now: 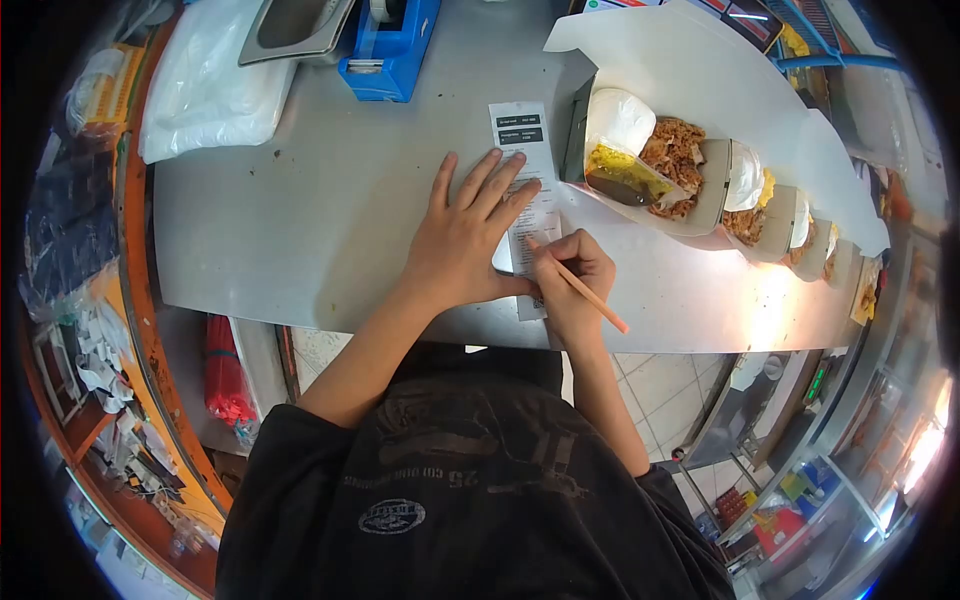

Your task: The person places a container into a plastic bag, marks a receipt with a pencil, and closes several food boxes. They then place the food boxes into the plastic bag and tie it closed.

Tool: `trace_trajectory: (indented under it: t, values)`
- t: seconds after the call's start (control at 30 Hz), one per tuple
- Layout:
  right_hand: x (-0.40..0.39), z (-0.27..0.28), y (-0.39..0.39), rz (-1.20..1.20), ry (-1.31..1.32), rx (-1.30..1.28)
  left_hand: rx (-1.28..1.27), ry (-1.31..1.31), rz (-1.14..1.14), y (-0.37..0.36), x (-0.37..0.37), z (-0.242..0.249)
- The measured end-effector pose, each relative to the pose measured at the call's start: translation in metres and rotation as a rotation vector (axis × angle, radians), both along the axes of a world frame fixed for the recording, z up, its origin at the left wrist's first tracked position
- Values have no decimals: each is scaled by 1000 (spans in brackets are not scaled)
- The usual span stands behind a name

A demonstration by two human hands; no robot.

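A long printed receipt (518,128) lies flat on the metal table (370,210). My left hand (470,235) rests spread on it, fingers apart, pressing its left side. My right hand (573,280) is closed around an orange pen (600,303), the tip down at the receipt's lower half. Part of the receipt's middle is hidden under my hands. To the right of the receipt stands an open paper food box (718,175) with white rice (620,118), shredded brown meat (675,160) and a yellow sauce portion.
More open food boxes (790,225) line up toward the right edge. A blue tape dispenser (390,50) stands at the back, beside a metal pan (292,30) and white plastic bags (215,85). An orange-edged shelf (150,330) with clutter runs along the left.
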State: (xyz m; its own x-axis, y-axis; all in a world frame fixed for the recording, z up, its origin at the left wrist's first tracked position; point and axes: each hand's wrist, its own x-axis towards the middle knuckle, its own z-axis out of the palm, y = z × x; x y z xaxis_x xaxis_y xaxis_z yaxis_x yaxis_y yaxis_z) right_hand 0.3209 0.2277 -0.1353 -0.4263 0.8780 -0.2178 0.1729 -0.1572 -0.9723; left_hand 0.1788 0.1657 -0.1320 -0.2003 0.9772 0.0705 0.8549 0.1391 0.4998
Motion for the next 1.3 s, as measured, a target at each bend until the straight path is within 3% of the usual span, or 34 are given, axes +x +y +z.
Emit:
trace_trajectory:
  t: [0.17, 0.27, 0.33, 0.47, 0.57, 0.67, 0.73, 0.83, 1.3]
  values:
    - [3, -2, 2, -32, -10, -82, 3, -12, 3, 0, 0, 0]
    - [3, -3, 0, 156, -100, 100, -2, -12, 2, 1, 1, 1]
    - [1, 5, -3, 5, -115, 86, -5, -7, 6, 1, 0, 0]
    - [8, 6, -1, 35, -236, 216, -43, 12, -2, 0, 1, 1]
    - [12, 11, 5, -180, -198, 268, -61, 21, -9, 0, -1, 2]
    - [14, 13, 5, -210, -47, 119, -68, 19, -8, 1, 0, 2]
    - [12, 9, 3, -79, 55, 59, -77, 18, -6, 0, 1, 2]
    - [11, 4, -2, 51, 7, -80, -52, 21, -2, 1, 0, 1]
    - [9, 3, -2, 10, 95, -87, -65, 33, -1, 1, 1, 2]
